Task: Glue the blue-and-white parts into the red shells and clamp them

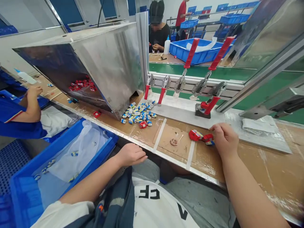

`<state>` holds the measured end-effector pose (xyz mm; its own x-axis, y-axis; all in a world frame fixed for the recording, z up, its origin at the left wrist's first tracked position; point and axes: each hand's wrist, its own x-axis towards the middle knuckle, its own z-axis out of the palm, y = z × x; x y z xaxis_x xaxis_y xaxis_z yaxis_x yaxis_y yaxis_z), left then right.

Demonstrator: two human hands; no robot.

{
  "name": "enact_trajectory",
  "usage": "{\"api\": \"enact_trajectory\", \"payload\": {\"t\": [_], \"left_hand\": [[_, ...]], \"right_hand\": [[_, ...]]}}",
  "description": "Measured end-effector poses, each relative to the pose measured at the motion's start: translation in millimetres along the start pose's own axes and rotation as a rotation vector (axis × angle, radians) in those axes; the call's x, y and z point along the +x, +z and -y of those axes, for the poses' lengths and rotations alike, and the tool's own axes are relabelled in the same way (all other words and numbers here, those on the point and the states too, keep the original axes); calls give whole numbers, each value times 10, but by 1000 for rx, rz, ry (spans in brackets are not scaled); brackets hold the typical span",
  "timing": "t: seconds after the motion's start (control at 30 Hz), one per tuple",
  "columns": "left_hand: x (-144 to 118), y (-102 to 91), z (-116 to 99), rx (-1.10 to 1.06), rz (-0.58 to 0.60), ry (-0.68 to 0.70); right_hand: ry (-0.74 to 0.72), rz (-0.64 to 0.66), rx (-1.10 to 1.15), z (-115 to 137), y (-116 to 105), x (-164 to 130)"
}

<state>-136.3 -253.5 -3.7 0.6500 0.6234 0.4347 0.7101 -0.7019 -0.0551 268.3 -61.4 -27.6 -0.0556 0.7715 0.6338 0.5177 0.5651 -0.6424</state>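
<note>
At the worktop [256, 167], a person's right hand [224, 139], fingers drawn narrow, meets the nearer of two red pieces [196, 135]; whether it grips, I cannot tell. The left hand [132, 154] curls loosely by the front edge, its palm hidden, so what it may hold is unclear. A blue-and-yellow pile [136, 114] lies to the left, presumably to stay within reach; clamps [162, 95] stand behind, likely to leave the front free.
</note>
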Motion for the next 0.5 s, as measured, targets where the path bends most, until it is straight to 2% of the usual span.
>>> {"api": "enact_trajectory", "payload": {"t": [0.1, 0.3, 0.5], "left_hand": [[-93, 6, -56, 11, 10, -32], [138, -80, 48, 1, -56, -94], [186, -117, 89, 9, 34, -105]], "right_hand": [[9, 23, -11, 8, -6, -20], [96, -14, -15, -7, -32, -14], [143, -94, 9, -152, -29, -10]]}}
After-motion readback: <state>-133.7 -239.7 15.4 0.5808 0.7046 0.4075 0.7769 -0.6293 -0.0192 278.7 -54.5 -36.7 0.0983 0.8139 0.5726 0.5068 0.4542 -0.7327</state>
